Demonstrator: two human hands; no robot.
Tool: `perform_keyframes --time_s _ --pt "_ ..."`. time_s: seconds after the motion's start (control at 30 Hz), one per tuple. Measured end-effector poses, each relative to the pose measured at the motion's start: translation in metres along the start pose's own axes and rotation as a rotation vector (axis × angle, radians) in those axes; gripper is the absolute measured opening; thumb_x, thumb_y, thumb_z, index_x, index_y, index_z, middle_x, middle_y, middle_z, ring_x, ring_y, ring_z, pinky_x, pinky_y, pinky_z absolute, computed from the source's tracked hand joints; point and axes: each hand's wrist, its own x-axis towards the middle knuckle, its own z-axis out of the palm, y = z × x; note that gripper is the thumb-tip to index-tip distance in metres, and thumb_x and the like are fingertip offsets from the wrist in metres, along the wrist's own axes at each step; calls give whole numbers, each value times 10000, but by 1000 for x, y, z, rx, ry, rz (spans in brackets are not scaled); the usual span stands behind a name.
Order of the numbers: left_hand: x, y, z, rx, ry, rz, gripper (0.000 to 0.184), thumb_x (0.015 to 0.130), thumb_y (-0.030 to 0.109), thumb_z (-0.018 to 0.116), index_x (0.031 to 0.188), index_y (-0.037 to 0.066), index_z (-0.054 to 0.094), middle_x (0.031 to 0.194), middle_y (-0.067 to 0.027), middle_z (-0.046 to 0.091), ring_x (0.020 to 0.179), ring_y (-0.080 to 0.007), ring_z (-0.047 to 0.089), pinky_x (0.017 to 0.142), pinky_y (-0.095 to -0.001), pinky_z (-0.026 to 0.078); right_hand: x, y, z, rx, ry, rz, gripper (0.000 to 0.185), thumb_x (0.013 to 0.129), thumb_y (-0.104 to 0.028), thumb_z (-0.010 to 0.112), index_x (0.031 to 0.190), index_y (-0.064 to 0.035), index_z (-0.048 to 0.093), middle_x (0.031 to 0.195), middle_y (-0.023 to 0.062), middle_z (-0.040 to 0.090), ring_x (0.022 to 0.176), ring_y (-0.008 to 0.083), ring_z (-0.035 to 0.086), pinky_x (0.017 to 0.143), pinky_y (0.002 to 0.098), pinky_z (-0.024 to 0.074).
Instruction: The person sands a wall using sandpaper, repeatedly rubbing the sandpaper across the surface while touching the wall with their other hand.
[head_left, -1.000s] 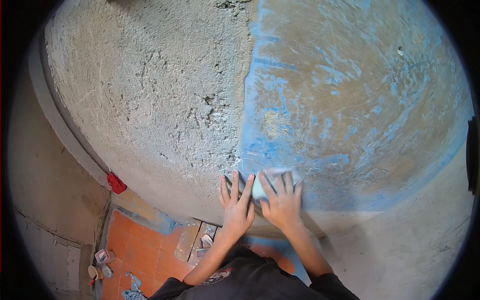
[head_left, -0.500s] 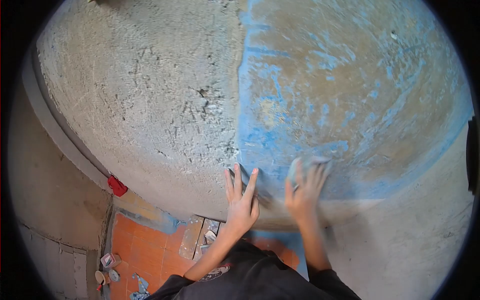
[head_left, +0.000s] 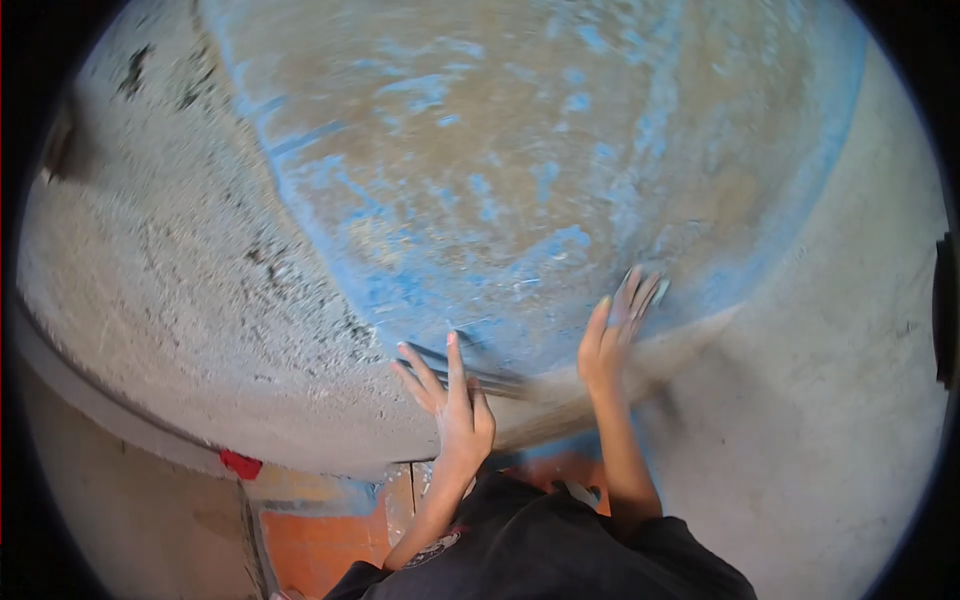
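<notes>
My left hand rests its spread fingertips on the lower edge of a wall patch streaked with blue, beside the rough, pitted plaster. Nothing is held in it, and dark shadows fall beside its fingers. Farther right, my right hand lies against the same patch near its lower right border. Under its fingers is a thin grey-green piece that looks like sandpaper; only its edge shows, and the fingers are slightly blurred.
Smooth grey wall continues at the right. Below are an orange tiled floor and a paint-spotted wooden board. A red item lies at the lower left, by the wall's base.
The view has turned right, so the blue-streaked patch fills more of it. My right hand has shifted along the wall with the grey-green piece. My left hand still touches the wall, fingers spread.
</notes>
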Motion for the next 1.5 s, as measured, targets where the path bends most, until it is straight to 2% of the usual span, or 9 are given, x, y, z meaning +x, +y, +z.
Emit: perform_keyframes --time_s 0.2,0.27,0.57,0.67,0.73,0.97,1.07,1.37,1.5 --pt "2 13 27 -51 27 75 719 914 4 490 1597 103 286 1632 -344 -100 1462 -606 -127 1142 -691 -26 -74 -28 52 23 25 29 707 1028 -366 457 1567 31 228 1597 381 121 1473 571 133 1196 636 88" --pt "3 20 35 -62 2 98 721 909 12 485 1595 103 286 1602 -394 -107 1429 -649 -153 1104 -738 -33 -123 -23 38 -76 -429 17 782 1018 -424 461 1585 26 166 1590 396 108 1489 546 107 1196 634 73" --pt "5 39 61 -108 -57 157 736 904 13 486 1599 73 254 1595 -394 -151 1407 -662 -202 1069 -773 -66 -24 44 -5 283 17 483 672 1074 -332 339 1582 46 112 1572 430 71 1482 559 82 1194 641 79" --pt "7 55 76 -87 -47 160 746 899 2 489 1602 81 252 1598 -386 -156 1411 -657 -200 1075 -768 -60 -87 33 15 132 -128 229 685 1073 -354 350 1565 73 135 1576 426 50 1473 587 54 1190 641 75" --pt "10 66 85 -83 -36 144 747 900 5 491 1603 84 249 1598 -386 -157 1413 -655 -199 1081 -762 -54 -89 28 1 215 -309 434 670 1071 -340 361 1556 78 165 1576 422 65 1469 597 47 1186 645 72" --pt "6 115 133 -89 -102 143 735 923 48 505 1606 88 238 1602 -386 -137 1416 -656 -186 1092 -753 -36 20 126 -66 251 -15 461 678 1049 -355 436 1528 90 257 1566 396 200 1473 554 155 1190 607 148" --pt "5 149 166 -107 -143 164 741 921 37 523 1605 89 242 1604 -388 -118 1420 -656 -172 1099 -745 -23 -34 116 -55 89 -246 368 682 1039 -351 480 1517 94 282 1545 392 258 1455 534 233 1176 585 216" --pt "5 235 241 -134 -229 146 731 927 57 543 1597 79 251 1592 -404 -127 1421 -657 -165 1121 -719 -16 87 238 -141 127 -93 462 698 1014 -348 533 1514 79 299 1521 367 330 1429 567 251 1160 597 242" --pt "6 260 267 -74 -200 115 742 947 87 532 1612 86 202 1598 -376 -179 1432 -631 -185 1126 -701 -51 33 261 -100 193 -111 252 714 1024 -313 511 1535 96 225 1544 419 196 1432 610 172 1162 642 185"
